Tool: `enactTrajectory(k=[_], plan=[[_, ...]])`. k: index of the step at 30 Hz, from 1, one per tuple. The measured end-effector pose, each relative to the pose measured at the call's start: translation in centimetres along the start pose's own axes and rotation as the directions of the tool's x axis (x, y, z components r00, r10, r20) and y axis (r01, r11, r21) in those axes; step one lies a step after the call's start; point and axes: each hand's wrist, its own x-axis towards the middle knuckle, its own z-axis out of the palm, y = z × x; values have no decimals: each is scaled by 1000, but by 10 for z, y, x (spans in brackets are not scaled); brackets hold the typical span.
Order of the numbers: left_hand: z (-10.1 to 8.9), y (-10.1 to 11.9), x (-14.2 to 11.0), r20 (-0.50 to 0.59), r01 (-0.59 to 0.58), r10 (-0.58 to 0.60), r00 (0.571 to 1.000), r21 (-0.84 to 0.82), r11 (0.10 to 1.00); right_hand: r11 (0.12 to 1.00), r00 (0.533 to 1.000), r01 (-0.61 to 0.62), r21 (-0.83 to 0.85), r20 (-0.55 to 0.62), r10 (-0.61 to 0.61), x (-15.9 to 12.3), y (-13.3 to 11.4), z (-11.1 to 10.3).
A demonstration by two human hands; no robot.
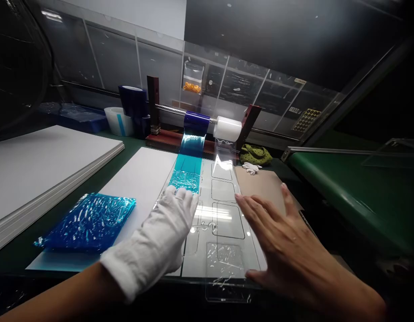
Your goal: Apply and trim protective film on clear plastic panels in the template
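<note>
While a white-gloved left hand point(160, 237) lies flat, gripping nothing, at the end of a teal film strip point(187, 165), the bare right hand point(287, 237) spreads open and empty beside a clear sheet point(220, 223) showing four rounded-rectangle outlines, both on a white board point(140, 179). One blue roll point(196, 123) and one white roll point(227, 128) sit on a steel rod point(166, 108) behind. A crumpled blue film pile point(86, 222) lies to the left on green matting point(133, 145), before a glass partition point(247, 76).
</note>
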Motion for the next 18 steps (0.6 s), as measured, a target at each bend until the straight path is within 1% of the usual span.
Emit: enactTrajectory(k=[2,5,7,10,12,14,15,16,18], plan=[[2,-6,-4,55,-18,18,998,-10,1000,999,999,-38,32,20,38,-11,14,6],[6,-20,-17,85,-31,47,995,-182,983,984,994,-74,163,89,60,-33,34,16],[6,-26,-25,145,-27,73,987,-301,953,961,983,-120,248,164,81,-44,40,22],[-2,-29,-30,261,19,95,961,-404,915,930,957,-204,307,262,123,-51,42,27],[-11,-28,-29,325,44,110,939,-430,902,917,952,-209,341,285,111,-51,44,29],[-15,-26,-27,382,62,124,916,-440,896,905,955,-187,383,286,76,-52,47,31],[-14,-25,-27,389,58,133,912,-442,895,899,956,-182,399,286,67,-53,50,33],[-11,-23,-27,369,41,138,919,-438,898,894,956,-188,407,283,72,-53,51,35],[1,-16,-27,245,12,87,966,-377,926,891,960,-207,404,259,106,-55,54,40]])
